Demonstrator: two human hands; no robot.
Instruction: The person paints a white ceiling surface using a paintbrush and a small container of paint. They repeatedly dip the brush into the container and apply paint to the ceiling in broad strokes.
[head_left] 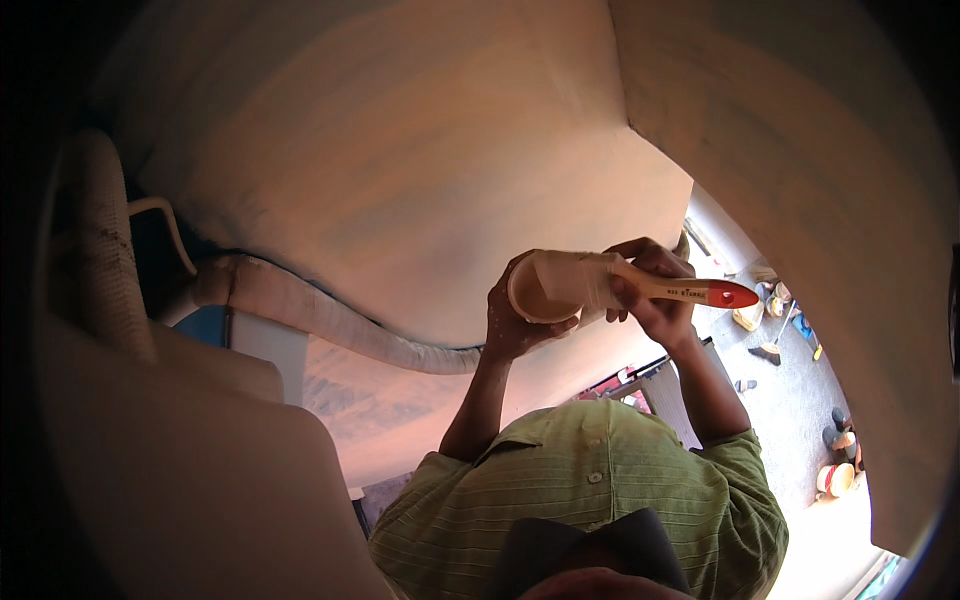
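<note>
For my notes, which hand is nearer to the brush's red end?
Right hand: it holds the brush left of the red end; left hand, farther left, holds the cup.

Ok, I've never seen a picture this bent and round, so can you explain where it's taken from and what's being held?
No machine here, just a person's two bare hands. The single picture comes from a wide fisheye camera worn on the head, looking down, so straight edges bend toward the rim. The green shirt is the wearer's own. The left hand holds a round, open container. The right hand grips a wide paintbrush with a red-ended handle; its bristles overlap the container's mouth. Large, pale, patchy surfaces surround them. At the right, a broom is on the floor.
</note>
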